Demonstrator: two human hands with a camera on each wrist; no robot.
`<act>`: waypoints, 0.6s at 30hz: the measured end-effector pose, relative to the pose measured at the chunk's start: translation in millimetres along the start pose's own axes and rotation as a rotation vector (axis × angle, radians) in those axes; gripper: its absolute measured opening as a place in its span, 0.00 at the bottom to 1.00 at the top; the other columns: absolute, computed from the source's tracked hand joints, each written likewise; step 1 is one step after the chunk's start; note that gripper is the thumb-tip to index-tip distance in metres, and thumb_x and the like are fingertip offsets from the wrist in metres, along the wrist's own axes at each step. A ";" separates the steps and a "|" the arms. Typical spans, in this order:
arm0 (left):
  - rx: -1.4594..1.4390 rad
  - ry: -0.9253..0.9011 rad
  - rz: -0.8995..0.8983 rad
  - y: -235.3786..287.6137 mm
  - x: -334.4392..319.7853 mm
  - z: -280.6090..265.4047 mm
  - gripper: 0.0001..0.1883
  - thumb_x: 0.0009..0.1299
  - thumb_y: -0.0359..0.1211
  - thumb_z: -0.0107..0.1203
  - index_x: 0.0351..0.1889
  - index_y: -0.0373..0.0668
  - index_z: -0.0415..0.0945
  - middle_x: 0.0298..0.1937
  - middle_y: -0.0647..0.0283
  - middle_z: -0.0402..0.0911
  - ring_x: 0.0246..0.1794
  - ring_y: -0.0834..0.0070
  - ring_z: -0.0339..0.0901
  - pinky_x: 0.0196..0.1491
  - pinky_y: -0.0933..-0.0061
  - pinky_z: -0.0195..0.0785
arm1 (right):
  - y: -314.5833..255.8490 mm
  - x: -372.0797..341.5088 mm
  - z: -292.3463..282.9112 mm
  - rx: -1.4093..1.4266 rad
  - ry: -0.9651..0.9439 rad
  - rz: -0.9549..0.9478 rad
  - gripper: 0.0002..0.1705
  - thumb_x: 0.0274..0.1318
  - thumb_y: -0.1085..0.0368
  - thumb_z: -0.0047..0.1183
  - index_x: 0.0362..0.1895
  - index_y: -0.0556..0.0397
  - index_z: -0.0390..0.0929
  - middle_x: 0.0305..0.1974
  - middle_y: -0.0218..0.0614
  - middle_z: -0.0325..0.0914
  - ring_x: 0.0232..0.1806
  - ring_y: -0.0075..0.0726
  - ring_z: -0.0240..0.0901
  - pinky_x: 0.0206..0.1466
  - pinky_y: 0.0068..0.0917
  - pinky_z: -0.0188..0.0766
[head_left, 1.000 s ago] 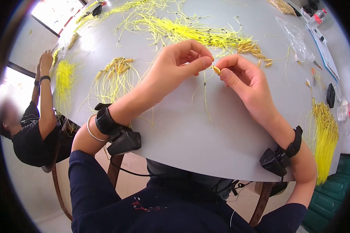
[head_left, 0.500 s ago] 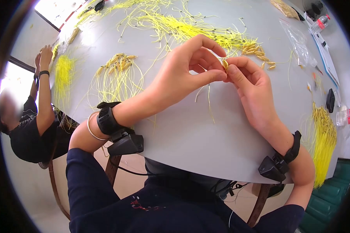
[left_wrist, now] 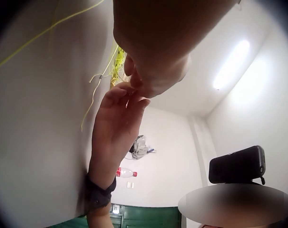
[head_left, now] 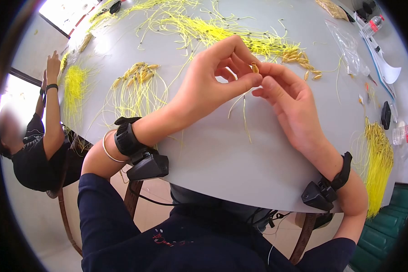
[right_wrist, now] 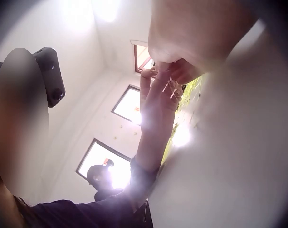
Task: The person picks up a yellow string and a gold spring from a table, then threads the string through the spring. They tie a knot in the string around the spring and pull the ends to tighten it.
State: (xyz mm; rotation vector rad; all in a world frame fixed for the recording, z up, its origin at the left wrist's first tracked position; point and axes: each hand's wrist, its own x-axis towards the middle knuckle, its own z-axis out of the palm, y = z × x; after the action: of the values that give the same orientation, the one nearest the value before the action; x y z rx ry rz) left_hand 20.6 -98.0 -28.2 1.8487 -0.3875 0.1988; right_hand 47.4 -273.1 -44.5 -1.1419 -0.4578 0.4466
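In the head view a small gold coiled piece [head_left: 255,68] is pinched between the thumb and forefinger of the left hand [head_left: 208,84]. The right hand [head_left: 297,106] is close against it on the right, forefinger tip beside the piece and thumb bent a little below; whether it grips anything is unclear. Thin yellow cord ends [head_left: 245,118] hang beneath the fingers, over the grey table [head_left: 231,167]. The left wrist view has the right hand [left_wrist: 116,126] with its fingertips meeting the left ones; the piece is hidden there.
A long heap of yellow cords [head_left: 213,31] crosses the far table, with gold pieces [head_left: 297,59] at its right end. Corded bundles lie left [head_left: 138,75] and right [head_left: 378,167]. A plastic bag [head_left: 349,50] and bottle [head_left: 373,26] are back right. Another person [head_left: 31,154] sits at left.
The gold piece moved right, then slightly back left and up. Half a second ago it stood by the right thumb and forefinger; now it is between the left fingertips, and the right thumb has drawn off it.
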 end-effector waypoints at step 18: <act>-0.185 0.191 0.021 -7.1 2.4 1.6 0.09 0.64 0.30 0.56 0.37 0.39 0.68 0.34 0.67 0.75 0.36 0.83 0.73 0.34 0.81 0.68 | -0.4 -0.9 -4.6 0.004 0.058 0.007 0.11 0.54 0.70 0.53 0.42 0.56 0.71 0.39 0.31 0.74 0.42 0.25 0.72 0.44 0.22 0.66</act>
State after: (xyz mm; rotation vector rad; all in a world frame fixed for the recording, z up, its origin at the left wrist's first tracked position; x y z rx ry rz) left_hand 25.3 -98.0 -34.2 1.6284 -0.2831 0.3400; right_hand 49.3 -277.2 -45.8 -1.1498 -0.4027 0.4192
